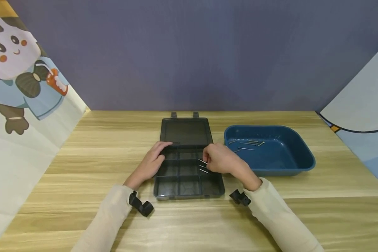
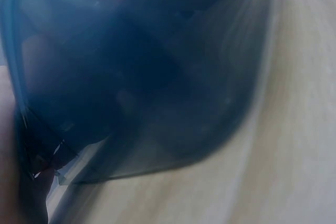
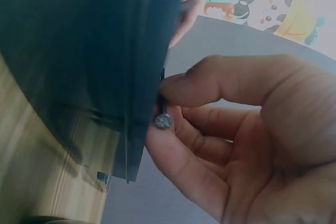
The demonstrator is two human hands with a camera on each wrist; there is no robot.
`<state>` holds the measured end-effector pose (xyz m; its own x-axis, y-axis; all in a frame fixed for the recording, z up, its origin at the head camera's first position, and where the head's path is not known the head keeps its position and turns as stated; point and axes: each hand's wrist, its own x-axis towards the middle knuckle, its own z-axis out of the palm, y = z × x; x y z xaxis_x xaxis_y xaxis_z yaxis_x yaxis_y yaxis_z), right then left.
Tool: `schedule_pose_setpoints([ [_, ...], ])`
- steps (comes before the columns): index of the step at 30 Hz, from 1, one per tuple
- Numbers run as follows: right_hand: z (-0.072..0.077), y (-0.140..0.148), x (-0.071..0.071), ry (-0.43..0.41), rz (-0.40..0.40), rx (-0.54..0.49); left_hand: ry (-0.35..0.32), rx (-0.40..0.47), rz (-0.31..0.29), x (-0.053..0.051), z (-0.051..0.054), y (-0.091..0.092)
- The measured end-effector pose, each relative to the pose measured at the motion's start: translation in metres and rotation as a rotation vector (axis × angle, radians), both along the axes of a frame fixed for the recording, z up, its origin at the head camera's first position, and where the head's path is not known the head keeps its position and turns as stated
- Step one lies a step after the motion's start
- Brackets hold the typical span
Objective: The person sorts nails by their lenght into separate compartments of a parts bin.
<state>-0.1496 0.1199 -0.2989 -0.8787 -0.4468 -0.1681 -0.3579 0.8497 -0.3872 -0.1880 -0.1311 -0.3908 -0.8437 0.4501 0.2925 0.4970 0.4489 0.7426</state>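
Note:
A dark translucent compartment box (image 1: 189, 198) lies with its lid (image 1: 185, 131) folded back. My left hand (image 1: 149, 162) rests along the box's left side, its index finger reaching near the lid hinge. Over the right column of compartments, my right hand (image 1: 220, 159) pinches a nail (image 3: 164, 121) between thumb and finger; its round textured head shows in the right wrist view. Several thin silver nails (image 1: 204, 170) show beside these fingertips in the head view; whether they all lie in the compartment cannot be told. The left wrist view is mostly the box's blurred dark plastic (image 2: 142, 87).
To the right of the box stands a blue plastic tub (image 1: 281, 171), with several loose nails (image 1: 246, 148) in its left part. A grey-blue panel (image 1: 189, 56) rises behind the wooden table (image 1: 91, 164). Black camera mounts (image 1: 141, 204) are strapped to both wrists.

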Motion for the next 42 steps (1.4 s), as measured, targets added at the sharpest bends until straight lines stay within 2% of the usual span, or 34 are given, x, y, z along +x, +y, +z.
schedule_pose_setpoints([
  [8,0.003,-0.003,0.000,-0.003,-0.050,0.042,0.000,-0.009,-0.004,-0.001,0.002,0.000],
  [20,0.013,-0.004,-0.003,0.017,-0.010,0.049,-0.019,-0.017,0.016,-0.003,0.009,-0.003],
  [24,0.013,-0.003,-0.003,0.017,-0.006,0.048,-0.017,-0.012,0.019,-0.001,0.007,-0.003],
  [30,0.015,0.001,-0.001,-0.031,-0.020,0.051,-0.017,-0.002,0.000,-0.001,0.003,-0.001],
  [42,0.039,0.021,-0.002,-0.043,-0.034,0.070,-0.013,-0.003,0.001,0.001,0.002,0.000],
])
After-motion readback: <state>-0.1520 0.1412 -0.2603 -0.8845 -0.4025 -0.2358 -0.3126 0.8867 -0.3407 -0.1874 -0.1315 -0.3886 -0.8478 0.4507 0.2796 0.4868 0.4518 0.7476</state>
